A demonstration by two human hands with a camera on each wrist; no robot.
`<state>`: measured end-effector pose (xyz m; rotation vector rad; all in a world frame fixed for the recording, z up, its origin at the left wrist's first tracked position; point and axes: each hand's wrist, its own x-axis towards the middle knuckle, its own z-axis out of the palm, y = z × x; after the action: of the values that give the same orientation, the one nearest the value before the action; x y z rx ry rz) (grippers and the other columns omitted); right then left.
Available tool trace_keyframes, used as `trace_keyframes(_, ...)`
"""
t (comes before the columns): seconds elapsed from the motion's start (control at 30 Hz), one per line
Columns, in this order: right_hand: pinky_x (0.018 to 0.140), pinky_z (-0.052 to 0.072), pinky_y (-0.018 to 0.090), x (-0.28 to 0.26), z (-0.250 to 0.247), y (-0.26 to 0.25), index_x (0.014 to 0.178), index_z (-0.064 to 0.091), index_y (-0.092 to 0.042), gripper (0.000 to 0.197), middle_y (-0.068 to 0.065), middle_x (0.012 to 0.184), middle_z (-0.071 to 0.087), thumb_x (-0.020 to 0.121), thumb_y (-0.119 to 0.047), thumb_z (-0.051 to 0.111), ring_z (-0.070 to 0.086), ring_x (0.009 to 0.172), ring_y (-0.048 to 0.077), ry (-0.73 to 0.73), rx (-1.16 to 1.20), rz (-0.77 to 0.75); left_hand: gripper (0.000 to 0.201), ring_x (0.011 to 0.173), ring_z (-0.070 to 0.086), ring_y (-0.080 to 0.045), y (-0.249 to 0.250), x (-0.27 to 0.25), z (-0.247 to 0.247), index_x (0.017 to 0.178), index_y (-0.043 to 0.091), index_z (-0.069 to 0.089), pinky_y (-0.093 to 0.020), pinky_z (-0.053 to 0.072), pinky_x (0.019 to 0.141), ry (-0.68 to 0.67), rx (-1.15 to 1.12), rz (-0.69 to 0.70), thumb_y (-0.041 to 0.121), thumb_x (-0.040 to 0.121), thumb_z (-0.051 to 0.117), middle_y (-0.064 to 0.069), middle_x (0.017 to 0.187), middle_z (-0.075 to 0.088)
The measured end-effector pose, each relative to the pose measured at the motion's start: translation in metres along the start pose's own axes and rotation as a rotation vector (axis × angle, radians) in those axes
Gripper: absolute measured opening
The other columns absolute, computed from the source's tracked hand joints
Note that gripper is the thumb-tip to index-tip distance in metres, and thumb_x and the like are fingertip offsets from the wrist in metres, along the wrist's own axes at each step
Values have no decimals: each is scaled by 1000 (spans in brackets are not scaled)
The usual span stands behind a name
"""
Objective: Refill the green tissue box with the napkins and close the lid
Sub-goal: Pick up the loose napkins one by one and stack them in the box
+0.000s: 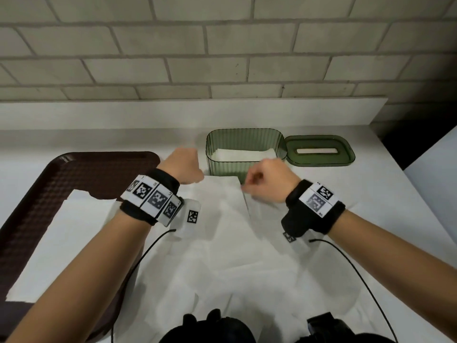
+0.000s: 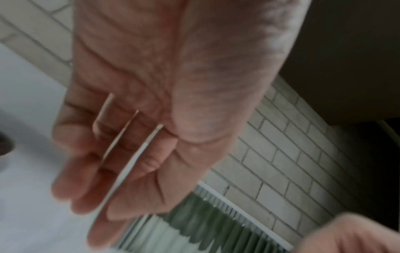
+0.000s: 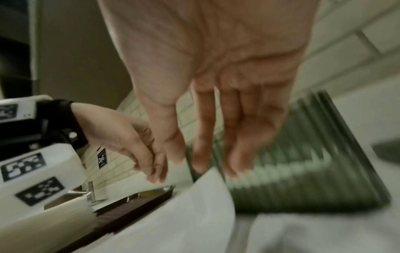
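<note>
From the head camera: the green tissue box sits on the white counter up near the brick wall, its long axis running left to right. It's open at the top, with a layer of white napkins lying flat inside. The lid rests on the counter just to the right of it, touching or nearly touching (hard to call), with the slot running the same left-right way. A big unfolded napkin is spread on the counter in front of the box, its far edge right at the box's near wall. To the left is a dark brown tray with another white sheet on it. The left hand and the right hand both hover over the far edge of the spread napkin, knuckles up, with a gap between them.

Left wrist camera: the left hand has straight, relaxed fingers holding nothing, with the ribbed green box wall below.

Right wrist camera (pretty blurry): the right hand points down with its fingers straight and slack, tips just above the napkin's edge. I can't tell if they touch it. The box is right behind.
</note>
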<state>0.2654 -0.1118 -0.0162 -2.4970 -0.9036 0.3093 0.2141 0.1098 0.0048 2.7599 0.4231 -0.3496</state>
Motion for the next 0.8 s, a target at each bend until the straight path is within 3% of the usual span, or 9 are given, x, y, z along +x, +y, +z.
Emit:
trace_keyframes(0.1,85,48,28,1,24,7,98,73,-20,27,-9,100,66,79,-39,74,61,90,9,-232,55,31,18,84,61,-23,-11,-5,15,93,6,73,-32,51,70,-168,-63,6,14,77,73,-7,96,68)
trace_keyframes(0.17,94,49,30,5,34,11,108,71,-19,36,-4,113,65,78,-38,76,61,100,11,-247,135,42,13,94,57,-19,-16,-7,25,91,13,75,-32,47,83,-209,-130,68,13,78,73,-1,107,60)
trace_keyframes(0.23,97,48,30,7,38,11,112,70,-20,38,-1,116,66,78,-34,78,60,101,11,-213,195,37,17,108,47,-14,-21,-9,33,92,14,76,-26,39,94,-161,-191,127,8,77,73,2,116,48)
trace_keyframes(0.3,94,48,25,7,37,11,108,73,-22,32,-1,111,69,78,-30,78,63,98,11,-163,237,24,17,114,44,-12,-26,-10,37,83,15,74,-22,35,94,-52,-217,153,1,74,72,1,117,46)
trace_keyframes(0.4,82,47,14,2,27,5,97,77,-22,19,-2,99,73,78,-21,78,67,91,11,-51,327,-31,31,115,53,-21,-34,-9,40,70,26,56,-28,41,85,74,-265,156,-2,71,71,-6,114,58)
trace_keyframes(0.5,80,53,21,-4,13,-1,87,78,-22,12,-3,90,75,77,-15,79,69,84,13,53,448,-105,36,114,54,-22,-39,-11,41,87,18,45,-28,38,79,139,-404,171,1,74,73,-7,117,62)
trace_keyframes(0.6,79,54,23,-10,-3,-9,82,78,-17,10,0,85,75,75,-11,81,68,80,11,153,533,-171,48,117,52,-19,-38,-17,38,103,15,37,-33,38,88,138,-505,221,6,76,76,-2,123,60)
trace_keyframes(0.7,76,55,26,-12,-20,-14,79,77,-13,10,5,83,74,74,-6,81,67,77,20,268,617,-186,53,104,57,-23,-37,-20,35,110,22,40,-38,41,91,140,-477,221,17,75,80,2,111,64)
trace_keyframes(0.8,73,55,27,-8,-38,-14,78,76,-15,13,9,80,73,75,-2,79,65,72,22,370,656,-174,42,92,63,-20,-32,-21,30,103,18,54,-34,44,85,190,-559,246,19,73,83,-1,93,71)
